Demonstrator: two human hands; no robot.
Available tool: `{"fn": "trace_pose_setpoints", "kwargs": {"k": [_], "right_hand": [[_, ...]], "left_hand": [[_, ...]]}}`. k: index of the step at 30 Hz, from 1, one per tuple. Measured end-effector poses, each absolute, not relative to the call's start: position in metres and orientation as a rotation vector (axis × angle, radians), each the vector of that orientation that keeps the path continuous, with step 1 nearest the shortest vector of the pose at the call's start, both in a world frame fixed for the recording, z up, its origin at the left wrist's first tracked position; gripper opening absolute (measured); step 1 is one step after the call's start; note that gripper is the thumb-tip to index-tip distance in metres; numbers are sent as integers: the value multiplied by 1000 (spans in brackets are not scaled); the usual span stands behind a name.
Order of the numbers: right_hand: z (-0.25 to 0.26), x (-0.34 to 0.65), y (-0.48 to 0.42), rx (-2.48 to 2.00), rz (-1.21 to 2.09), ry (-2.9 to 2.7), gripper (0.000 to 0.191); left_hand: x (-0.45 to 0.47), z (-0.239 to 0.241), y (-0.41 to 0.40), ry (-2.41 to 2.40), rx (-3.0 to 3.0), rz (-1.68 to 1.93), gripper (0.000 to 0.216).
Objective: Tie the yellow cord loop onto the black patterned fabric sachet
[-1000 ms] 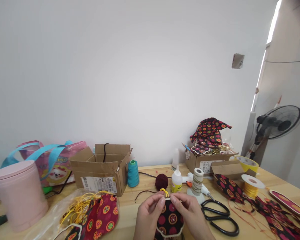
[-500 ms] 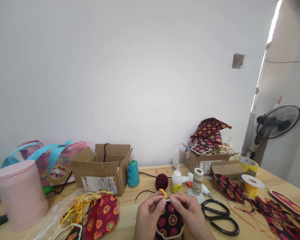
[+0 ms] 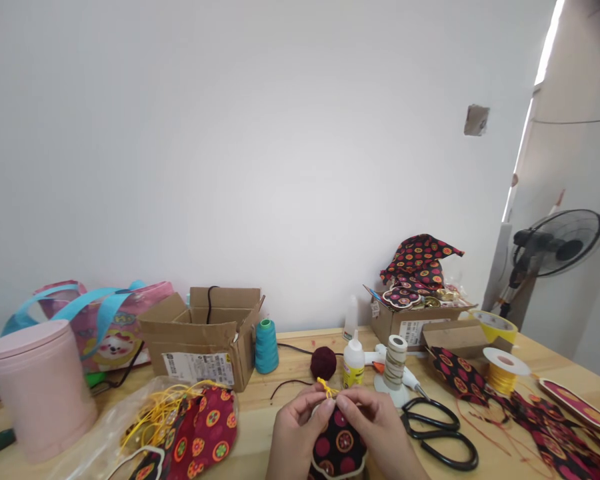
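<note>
Between my two hands is a dark patterned fabric pouch (image 3: 341, 443) with a pale scalloped edging. A knotted yellow cord (image 3: 326, 387) sticks up from its top. My left hand (image 3: 303, 423) pinches the upper left of the pouch beside the cord, thumb against fingers. On the other side, my right hand (image 3: 373, 420) pinches the upper right edge close to the cord's base. The fingertips of both hands nearly meet there, and the lower end of the pouch runs out of view.
Black-handled scissors (image 3: 445, 433) lie right of my hands. Behind stand a glue bottle (image 3: 353, 365), a thread spool (image 3: 395, 363), a maroon yarn ball (image 3: 323, 363) and a teal thread cone (image 3: 267, 347). Cardboard boxes (image 3: 195, 360), a pink canister (image 3: 40, 393) and patterned fabric (image 3: 207, 430) sit around.
The yellow cord at the top of the pouch has shifted slightly and more of it shows toward the right. Both hands keep their pinch, with small finger movements.
</note>
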State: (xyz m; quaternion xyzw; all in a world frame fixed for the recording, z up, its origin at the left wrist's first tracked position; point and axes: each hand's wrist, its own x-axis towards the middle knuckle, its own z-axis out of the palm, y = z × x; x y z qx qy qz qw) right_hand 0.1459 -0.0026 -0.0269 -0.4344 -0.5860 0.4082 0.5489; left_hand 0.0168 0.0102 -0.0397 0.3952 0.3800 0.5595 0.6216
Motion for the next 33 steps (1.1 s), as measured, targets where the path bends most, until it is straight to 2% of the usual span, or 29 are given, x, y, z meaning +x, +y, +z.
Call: {"fn": "trace_pose_setpoints", "kwargs": {"k": [13, 18, 33], "right_hand": [[-31, 151, 4, -960, 1113, -1253, 41], [-32, 150, 6, -935, 1117, -1245, 39], [-38, 155, 9, -986, 1073, -1252, 43]], "left_hand": [[16, -26, 1, 595, 639, 1212, 23], [15, -24, 1, 598, 608, 1233, 16], [15, -25, 2, 665, 663, 1249, 18]]}}
